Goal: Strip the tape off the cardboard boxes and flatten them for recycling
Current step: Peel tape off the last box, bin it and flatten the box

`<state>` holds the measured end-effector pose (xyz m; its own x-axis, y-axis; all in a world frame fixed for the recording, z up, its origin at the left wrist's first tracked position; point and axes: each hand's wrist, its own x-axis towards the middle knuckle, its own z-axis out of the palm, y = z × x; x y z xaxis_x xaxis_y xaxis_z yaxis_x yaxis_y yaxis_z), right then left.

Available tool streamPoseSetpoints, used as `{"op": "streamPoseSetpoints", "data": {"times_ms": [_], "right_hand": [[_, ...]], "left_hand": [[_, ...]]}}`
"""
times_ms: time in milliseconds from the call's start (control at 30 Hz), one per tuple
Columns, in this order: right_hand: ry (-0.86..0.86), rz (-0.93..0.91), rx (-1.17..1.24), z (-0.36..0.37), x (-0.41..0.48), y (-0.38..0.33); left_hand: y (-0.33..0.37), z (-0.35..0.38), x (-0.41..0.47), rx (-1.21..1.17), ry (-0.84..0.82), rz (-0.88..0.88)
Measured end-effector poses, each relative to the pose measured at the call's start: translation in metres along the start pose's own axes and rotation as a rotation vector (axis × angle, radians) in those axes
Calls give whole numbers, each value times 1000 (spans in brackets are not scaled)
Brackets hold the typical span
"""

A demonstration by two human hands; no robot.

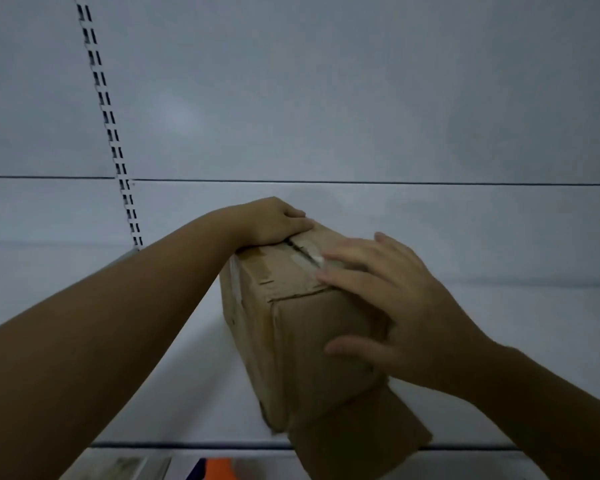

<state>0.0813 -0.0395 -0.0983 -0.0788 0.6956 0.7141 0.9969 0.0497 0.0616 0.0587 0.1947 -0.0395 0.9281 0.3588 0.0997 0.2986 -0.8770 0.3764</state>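
A small brown cardboard box (291, 327) stands on a white shelf (174, 393), its top seam covered by clear tape (309, 256) that is partly torn. My left hand (274, 220) grips the box's far top corner. My right hand (392, 306) lies on the near right side, fingers spread over the top edge and thumb on the side wall. A loose bottom flap (357, 434) sticks out over the shelf's front edge.
A white back wall (326, 98) with a slotted metal upright (118, 157) rises behind the shelf. Below the shelf's front edge, an orange item (219, 467) and other packages show on a lower level.
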Motion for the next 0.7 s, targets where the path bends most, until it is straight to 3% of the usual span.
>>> {"op": "streamPoseSetpoints", "data": {"times_ms": [133, 700], "right_hand": [[-75, -84, -10, 0, 13, 10], [205, -112, -26, 13, 9, 3]], "left_hand": [[3, 0, -4, 21, 7, -16], [9, 2, -12, 38, 21, -51]]}}
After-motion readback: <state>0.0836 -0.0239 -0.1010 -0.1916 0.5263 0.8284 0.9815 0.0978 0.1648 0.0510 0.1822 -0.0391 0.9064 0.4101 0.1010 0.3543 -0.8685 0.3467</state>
